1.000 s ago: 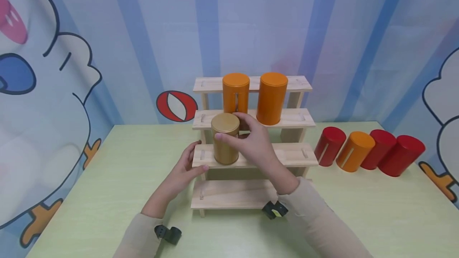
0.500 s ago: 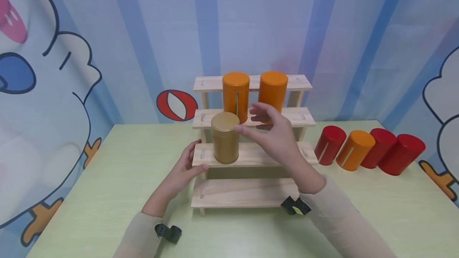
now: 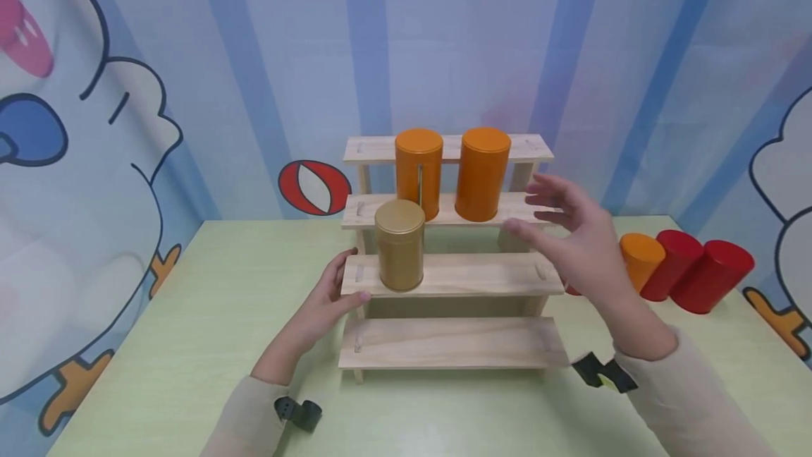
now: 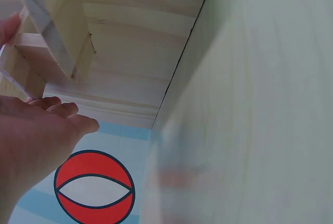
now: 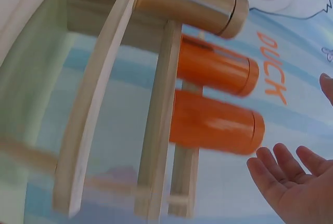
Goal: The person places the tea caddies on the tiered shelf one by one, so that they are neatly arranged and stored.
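Observation:
A gold canister [image 3: 401,249] stands upright at the left of the second tier from the bottom on a stepped wooden rack [image 3: 453,344]. Two orange canisters [image 3: 483,175] stand side by side one tier higher. My left hand [image 3: 323,309] grips that second tier's left end, thumb at the front edge and fingers around the side; the left wrist view has the fingers [image 4: 60,109] beside the board. Nothing is in my right hand [image 3: 580,245], which hovers off the rack's right end with fingers spread; in the right wrist view its fingers [image 5: 283,164] point past the orange canisters.
On the table [image 3: 266,245] right of the rack stand another orange canister [image 3: 642,256] and two red canisters [image 3: 713,277]. One more red canister is mostly hidden behind my right hand. A patterned cloth backdrop [image 3: 444,41] hangs behind the table.
My right hand has let go of the gold canister, leaving it on the tier, and moved right past the orange canisters to the rack's right end. The left hand stays put.

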The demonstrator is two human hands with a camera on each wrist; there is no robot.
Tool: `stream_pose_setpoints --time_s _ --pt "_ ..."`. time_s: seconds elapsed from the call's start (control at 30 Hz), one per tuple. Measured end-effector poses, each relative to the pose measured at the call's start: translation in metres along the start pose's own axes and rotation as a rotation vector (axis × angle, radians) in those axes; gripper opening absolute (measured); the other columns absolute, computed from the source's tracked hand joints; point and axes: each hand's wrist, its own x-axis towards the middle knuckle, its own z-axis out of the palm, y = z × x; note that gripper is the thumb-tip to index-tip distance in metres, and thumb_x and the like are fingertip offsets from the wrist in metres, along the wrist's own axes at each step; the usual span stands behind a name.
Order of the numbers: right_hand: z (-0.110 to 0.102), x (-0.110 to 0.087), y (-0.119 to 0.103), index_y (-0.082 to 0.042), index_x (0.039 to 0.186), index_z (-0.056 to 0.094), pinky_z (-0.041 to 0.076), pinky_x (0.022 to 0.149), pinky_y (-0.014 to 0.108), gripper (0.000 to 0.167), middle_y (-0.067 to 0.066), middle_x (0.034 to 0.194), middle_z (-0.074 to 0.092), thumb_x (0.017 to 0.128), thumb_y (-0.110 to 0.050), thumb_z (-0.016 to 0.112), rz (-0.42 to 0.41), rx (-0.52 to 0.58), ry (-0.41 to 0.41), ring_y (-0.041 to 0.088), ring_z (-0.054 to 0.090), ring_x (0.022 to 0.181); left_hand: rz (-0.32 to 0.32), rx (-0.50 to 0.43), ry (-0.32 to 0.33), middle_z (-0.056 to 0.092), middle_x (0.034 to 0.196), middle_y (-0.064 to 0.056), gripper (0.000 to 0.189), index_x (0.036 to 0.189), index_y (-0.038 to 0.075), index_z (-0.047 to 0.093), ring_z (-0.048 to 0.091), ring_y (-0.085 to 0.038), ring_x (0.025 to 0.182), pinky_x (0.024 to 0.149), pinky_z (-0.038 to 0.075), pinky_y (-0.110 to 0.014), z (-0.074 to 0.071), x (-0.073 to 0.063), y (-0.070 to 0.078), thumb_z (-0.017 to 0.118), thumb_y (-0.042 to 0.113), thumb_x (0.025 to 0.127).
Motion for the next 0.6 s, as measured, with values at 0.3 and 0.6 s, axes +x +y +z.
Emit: stream_pose_setpoints --time_s 0.3,0.6 --pt "-0.054 -0.009 0.032 -0.017 0.146 0.041 0.044 0.081 0.003 0.065 0.004 0.131 0.055 0.089 -0.023 0.07 0.101 -0.122 0.105 -0.006 0.052 0.104 -0.007 -0.007 0.006 0.021 0.159 -0.007 0.084 0.154 0.017 0.01 0.02 -0.026 0.146 0.115 0.024 -0.047 -0.001 0.0 0.0 0.066 0.022 0.092" --pt "-0.101 -0.016 0.068 -0.02 0.148 0.036 0.041 0.078 -0.001 0.061 -0.007 0.128 0.055 0.093 -0.02 0.063 0.126 -0.194 0.152 -0.014 0.047 0.099 -0.005 -0.003 0.007 0.02 0.159 -0.007 0.084 0.154 0.017 0.01 0.02 -0.026 0.146 0.115 0.025 -0.047 0.0 0.0 -0.001 0.066 0.022 0.092"
